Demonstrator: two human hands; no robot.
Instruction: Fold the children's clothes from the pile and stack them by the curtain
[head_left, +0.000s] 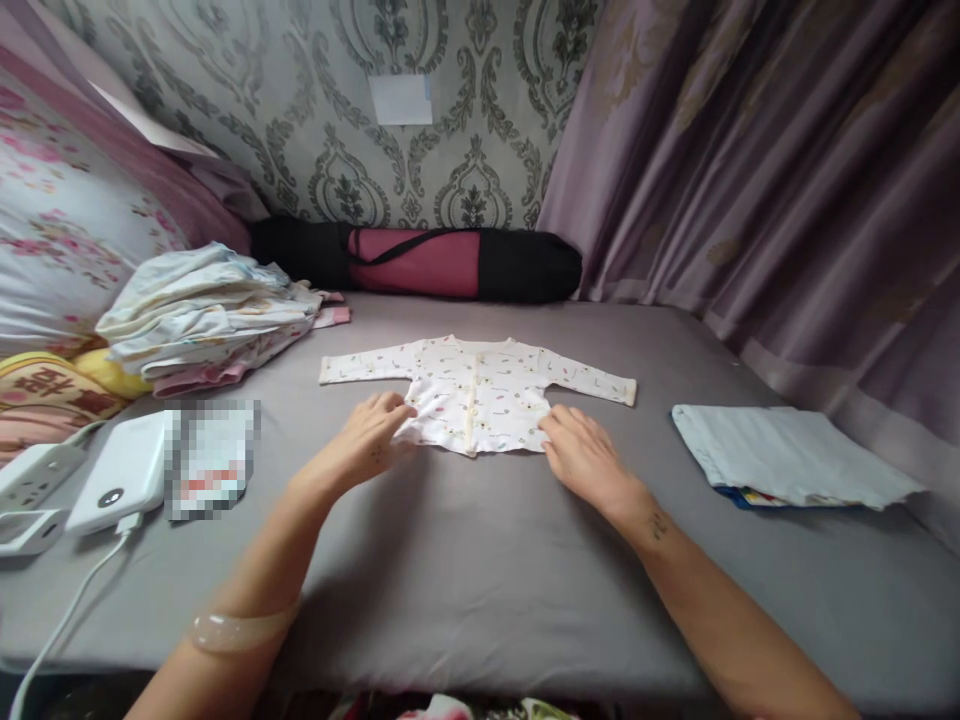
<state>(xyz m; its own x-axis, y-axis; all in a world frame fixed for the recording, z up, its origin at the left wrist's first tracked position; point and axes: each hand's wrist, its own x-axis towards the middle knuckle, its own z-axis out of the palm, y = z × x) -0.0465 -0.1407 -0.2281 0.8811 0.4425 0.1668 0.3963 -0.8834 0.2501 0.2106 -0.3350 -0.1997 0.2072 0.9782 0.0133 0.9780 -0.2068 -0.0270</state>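
A small white baby shirt (502, 395) with a tiny print and a pale yellow button strip lies face up, its sleeves spread out to both sides. At its lower left edge, my left hand (375, 432) has its fingers curled over the fabric and pinches it. My right hand (585, 445) pinches the opposite lower edge in the same way, its thumb partly hidden. Between the two hands the hem runs slightly wavy across the grey sheet (465, 560).
Folded clothes (210, 310) are piled at the left, beside a white power bank (124, 465), a power strip (37, 480) and a blurred packet (214, 455). A pale folded package (787, 450) lies right. A long black and maroon bag (420, 262) rests against the wall.
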